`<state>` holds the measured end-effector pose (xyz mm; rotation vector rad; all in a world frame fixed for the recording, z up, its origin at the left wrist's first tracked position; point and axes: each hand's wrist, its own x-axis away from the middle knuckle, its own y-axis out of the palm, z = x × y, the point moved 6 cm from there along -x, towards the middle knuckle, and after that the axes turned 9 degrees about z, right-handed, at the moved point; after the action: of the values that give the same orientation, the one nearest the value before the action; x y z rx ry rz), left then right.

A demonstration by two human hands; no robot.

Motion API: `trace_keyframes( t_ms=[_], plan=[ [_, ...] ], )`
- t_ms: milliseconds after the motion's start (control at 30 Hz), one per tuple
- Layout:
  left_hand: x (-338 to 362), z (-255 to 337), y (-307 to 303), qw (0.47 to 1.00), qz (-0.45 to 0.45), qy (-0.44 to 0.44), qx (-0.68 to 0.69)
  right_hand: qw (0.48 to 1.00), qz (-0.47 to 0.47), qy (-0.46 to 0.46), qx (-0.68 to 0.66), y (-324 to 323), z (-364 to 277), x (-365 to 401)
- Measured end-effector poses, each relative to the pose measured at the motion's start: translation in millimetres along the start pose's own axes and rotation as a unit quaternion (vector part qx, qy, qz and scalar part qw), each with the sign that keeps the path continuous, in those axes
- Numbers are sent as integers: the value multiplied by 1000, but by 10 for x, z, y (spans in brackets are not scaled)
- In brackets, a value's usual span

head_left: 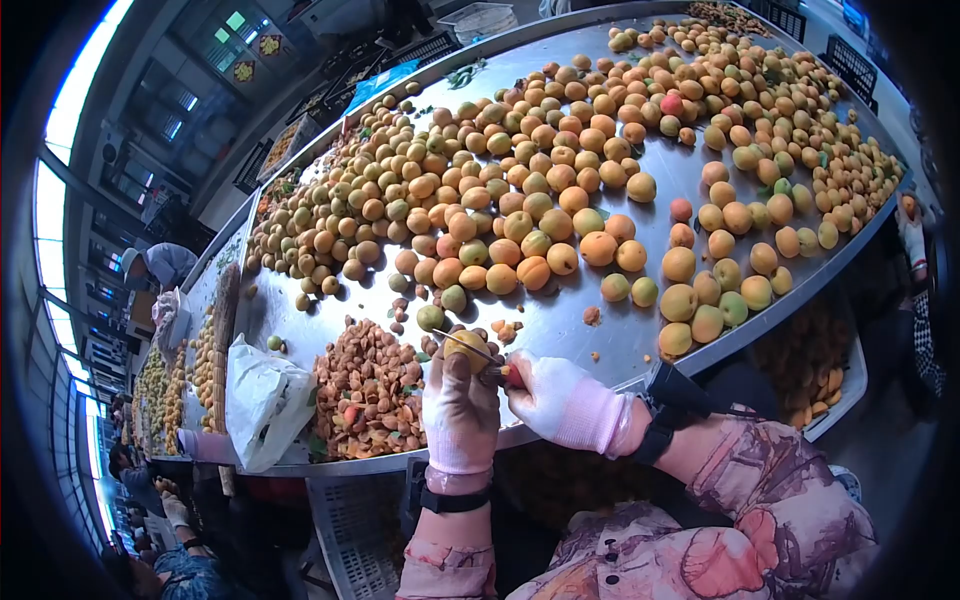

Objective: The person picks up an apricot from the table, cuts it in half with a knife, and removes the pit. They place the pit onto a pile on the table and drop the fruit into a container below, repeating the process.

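My left hand (pixel 460 405), in a pale glove with dark-stained fingers, is closed around a yellow apricot (pixel 463 352). My right hand (pixel 555 395), gloved in white and pink, grips a small knife by its red handle (pixel 514 375). The thin knife blade lies across the apricot; whether it has cut in cannot be made out. Left of my hands is a heap of brown apricot pits (pixel 365 395) on the metal table (pixel 560 325). Beyond my fingers a greenish apricot (pixel 431 318) rests close by, with many more loose apricots (pixel 535 215) spread behind it.
A crumpled white plastic bag (pixel 265 400) lies at the table's left edge. Below the table are a white crate (pixel 350 540) and, at right, a tub (pixel 848 395) with apricot halves. Other people work at left, one in a pale cap (pixel 133 262); a gloved hand (pixel 910 235) shows at right.
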<state>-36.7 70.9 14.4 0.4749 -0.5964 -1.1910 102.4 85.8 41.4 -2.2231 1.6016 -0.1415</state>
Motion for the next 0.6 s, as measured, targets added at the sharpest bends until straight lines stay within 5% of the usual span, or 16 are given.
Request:
trace_keyframes(
  t_ms=[367,467,600],
  plan=[
    [67,286,226,963,-23,72,-258,997,-30,15,62,41,80,-1],
    [98,342,331,964,-52,123,-228,998,-24,-7,50,-13,34,6],
    [117,214,303,982,-64,39,-176,997,11,-19,76,-50,28,29]
  ],
)
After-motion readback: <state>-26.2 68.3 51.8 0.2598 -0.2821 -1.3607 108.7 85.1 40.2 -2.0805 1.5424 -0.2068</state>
